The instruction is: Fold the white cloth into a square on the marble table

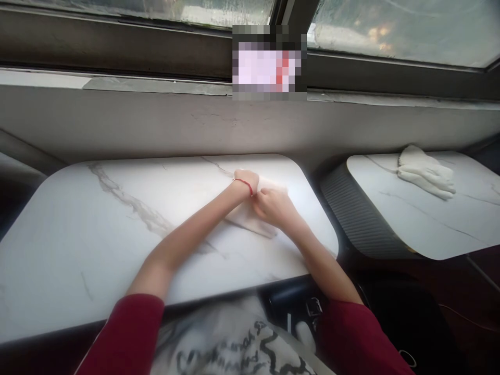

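Over the marble-patterned white table [128, 250], my left hand [247, 180] and my right hand [272, 204] are close together, both with curled fingers. A red string bracelet circles the left wrist. Beneath and between the hands lies a white glove [258, 224], flat on the tabletop and partly covered by them. Its pale outline blends with the table. My right hand pinches at the glove. The left hand's fingers are turned away, and its hold on the glove is mostly hidden.
To the right stands a second marble-patterned table [414, 219] with ribbed dark sides, bearing a small pile of white gloves [425, 172]. A wall and windows [390, 26] run behind both tables. A black seat [406, 312] is at the lower right.
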A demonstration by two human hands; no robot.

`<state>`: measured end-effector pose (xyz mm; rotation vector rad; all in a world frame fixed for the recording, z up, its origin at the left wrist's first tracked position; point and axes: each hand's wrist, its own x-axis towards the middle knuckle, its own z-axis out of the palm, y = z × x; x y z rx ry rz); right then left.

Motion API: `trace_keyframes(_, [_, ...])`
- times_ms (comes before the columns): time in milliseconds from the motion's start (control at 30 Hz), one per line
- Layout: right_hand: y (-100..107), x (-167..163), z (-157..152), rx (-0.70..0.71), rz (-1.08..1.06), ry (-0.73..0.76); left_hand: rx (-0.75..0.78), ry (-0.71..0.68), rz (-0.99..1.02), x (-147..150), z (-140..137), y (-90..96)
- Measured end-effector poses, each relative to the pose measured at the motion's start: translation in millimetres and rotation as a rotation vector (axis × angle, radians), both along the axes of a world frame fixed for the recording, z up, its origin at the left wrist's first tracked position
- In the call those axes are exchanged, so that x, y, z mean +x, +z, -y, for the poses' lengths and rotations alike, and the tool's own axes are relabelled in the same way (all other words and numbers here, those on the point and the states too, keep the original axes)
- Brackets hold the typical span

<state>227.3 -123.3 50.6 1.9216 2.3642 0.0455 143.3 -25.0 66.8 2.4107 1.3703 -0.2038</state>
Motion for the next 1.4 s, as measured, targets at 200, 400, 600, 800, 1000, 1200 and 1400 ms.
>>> trace_keyframes(200, [-20.1,14.3,-11.3,0.145,-0.182,0.085,0.127,0.055,-0.076,-2.5,-13.0,-14.5])
trace_keyframes(400, [-42.0,13.6,-21.1,0.253,-0.271,0.266,0.177,0.177,-0.163,-6.8,-24.6,-17.2])
trace_keyframes(600, [-53.7,7.7,-32.6,0.266,-0.247,0.229,0.172,0.285,-0.230,-10.6,-30.4,-18.0])
trace_keyframes(800, [-64.2,12.7,-35.8,0.260,-0.276,0.238,0.264,0.287,-0.151,-28.6,-51.9,-23.2])
trace_keyframes(1000, [-67.6,14.1,-43.9,0.293,-0.311,0.236,0.226,0.161,-0.133,-50.1,-66.5,-21.2])
trace_keyframes(1200, [-52.9,11.3,-37.5,0.287,-0.425,0.285,0.177,0.053,-0.167,-81.5,-21.6,-17.1])
trace_keyframes(1400, [-51.7,-18.9,-8.5,0.250,-0.454,0.647,0.199,0.000,-0.187,-141.6,70.5,-31.3])
